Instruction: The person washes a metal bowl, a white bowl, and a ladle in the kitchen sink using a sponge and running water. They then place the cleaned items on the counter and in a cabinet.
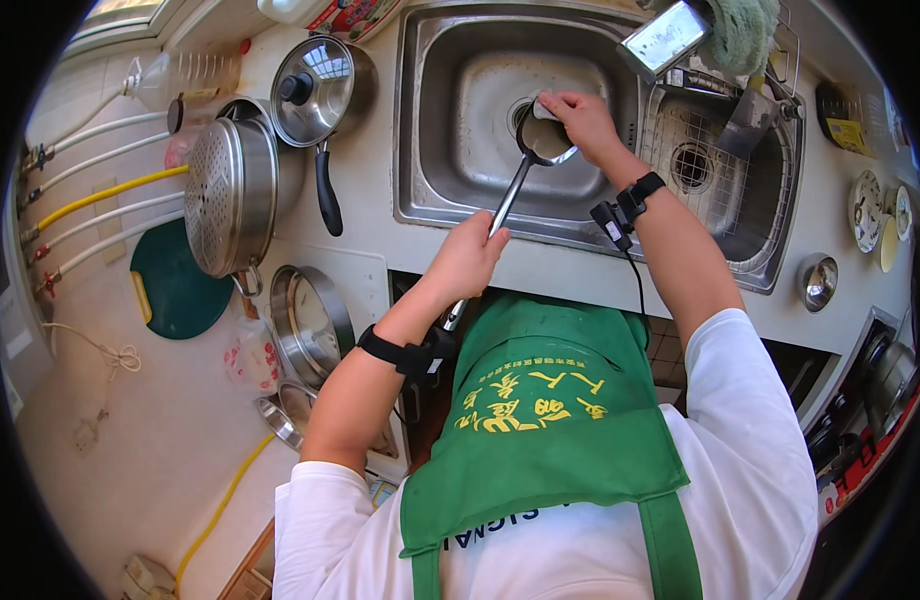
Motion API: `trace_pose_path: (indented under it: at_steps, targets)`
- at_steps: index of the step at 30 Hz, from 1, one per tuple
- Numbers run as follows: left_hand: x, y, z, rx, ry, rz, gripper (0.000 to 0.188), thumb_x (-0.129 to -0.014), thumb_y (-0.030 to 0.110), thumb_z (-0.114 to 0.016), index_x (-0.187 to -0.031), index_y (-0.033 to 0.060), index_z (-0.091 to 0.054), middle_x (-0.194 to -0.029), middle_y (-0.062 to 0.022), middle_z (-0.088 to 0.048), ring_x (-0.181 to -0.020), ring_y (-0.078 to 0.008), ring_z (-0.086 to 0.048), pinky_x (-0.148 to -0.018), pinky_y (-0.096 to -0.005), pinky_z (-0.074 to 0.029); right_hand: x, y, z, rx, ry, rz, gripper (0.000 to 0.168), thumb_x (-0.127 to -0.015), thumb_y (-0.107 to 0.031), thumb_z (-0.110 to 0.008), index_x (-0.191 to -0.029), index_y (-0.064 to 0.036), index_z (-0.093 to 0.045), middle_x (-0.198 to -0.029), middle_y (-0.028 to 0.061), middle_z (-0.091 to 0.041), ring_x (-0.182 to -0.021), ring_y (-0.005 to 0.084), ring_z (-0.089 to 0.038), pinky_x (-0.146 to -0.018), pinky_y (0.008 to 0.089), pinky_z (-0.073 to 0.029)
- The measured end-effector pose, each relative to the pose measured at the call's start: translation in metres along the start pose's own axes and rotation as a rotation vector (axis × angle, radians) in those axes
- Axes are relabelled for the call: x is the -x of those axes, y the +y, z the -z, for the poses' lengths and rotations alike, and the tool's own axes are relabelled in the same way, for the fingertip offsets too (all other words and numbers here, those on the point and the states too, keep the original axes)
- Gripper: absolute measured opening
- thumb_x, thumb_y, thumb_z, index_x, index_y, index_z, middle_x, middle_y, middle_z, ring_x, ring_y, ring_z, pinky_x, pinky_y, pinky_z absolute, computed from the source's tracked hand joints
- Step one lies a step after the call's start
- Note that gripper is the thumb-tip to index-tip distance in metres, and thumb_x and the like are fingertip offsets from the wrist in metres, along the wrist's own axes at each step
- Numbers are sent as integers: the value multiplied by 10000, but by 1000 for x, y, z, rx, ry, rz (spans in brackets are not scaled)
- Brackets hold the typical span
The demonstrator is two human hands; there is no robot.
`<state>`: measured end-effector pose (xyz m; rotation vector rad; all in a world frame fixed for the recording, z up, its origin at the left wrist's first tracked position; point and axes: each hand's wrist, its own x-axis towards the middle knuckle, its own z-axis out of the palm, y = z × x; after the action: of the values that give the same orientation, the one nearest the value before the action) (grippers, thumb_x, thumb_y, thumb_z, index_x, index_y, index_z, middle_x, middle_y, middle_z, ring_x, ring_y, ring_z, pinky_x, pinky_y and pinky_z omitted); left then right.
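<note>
My left hand (467, 255) grips the shiny handle of a long metal cooking utensil (514, 191). Its broad, rounded head extends over the large basin of the stainless steel sink (460, 97); whether it is a ladle or a wok turner is hard to tell. At the head's far rim, my right hand (587, 124) pinches a small whitish pad (542, 111) against the metal. The fingers partly cover the pad. Below the utensil's head lies the basin's drain, partly hidden.
Left of the sink stand a lidded saucepan (312, 88) and a steel steamer pot (216, 196). A wire rack (681, 142) and a broad metal blade (746, 124) occupy the small basin. A green cloth (741, 34) hangs above it. A small metal bowl (817, 282) sits right.
</note>
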<state>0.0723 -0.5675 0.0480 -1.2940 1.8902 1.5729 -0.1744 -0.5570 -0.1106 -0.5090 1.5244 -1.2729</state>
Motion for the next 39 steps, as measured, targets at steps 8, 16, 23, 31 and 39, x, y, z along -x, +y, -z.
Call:
trace_pose_path:
  at_steps: [8, 16, 23, 31, 39]
  targets:
    - [-3, 11, -4, 280, -45, 91, 238, -1025, 235, -522, -904, 49, -435, -653, 0, -458, -417, -86, -417, -340, -276, -379, 1, 18, -6, -255, 189, -45, 304, -935, -211, -714, -1120, 31, -703, -1015, 53, -708, -903, 104, -635, -814, 248, -498]
    - [-10, 8, -13, 340, 9, 101, 239, -1029, 229, -510, -896, 68, -392, -640, 10, -435, -405, -71, -397, -327, -261, -363, 11, 19, -40, -152, 609, 30, 315, -931, -234, -711, -1087, 40, -701, -961, 70, -692, -808, 131, -622, -732, 282, -510]
    - [-17, 13, -17, 386, 41, 105, 248, -1033, 230, -498, -898, 68, -368, -633, 12, -420, -418, -73, -403, -331, -265, -375, 16, 27, -71, -385, 654, -182, 350, -968, -267, -645, -939, 79, -686, -802, 44, -640, -698, 158, -576, -639, 329, -491]
    - [-17, 3, -9, 408, 28, 118, 244, -1038, 229, -491, -891, 74, -371, -631, 15, -415, -411, -69, -383, -324, -267, -359, 39, 12, -45, 642, 628, 279, 182, -877, -170, -695, -976, -20, -668, -922, 145, -655, -806, 329, -619, -742, 428, -495]
    - [-16, 4, -10, 228, 25, 66, 250, -1019, 242, -513, -890, 48, -421, -669, -9, -472, -424, -88, -432, -336, -278, -402, 39, -6, -43, 809, 270, 687, 135, -870, -134, -681, -973, -48, -689, -903, 116, -617, -909, 342, -592, -817, 432, -485]
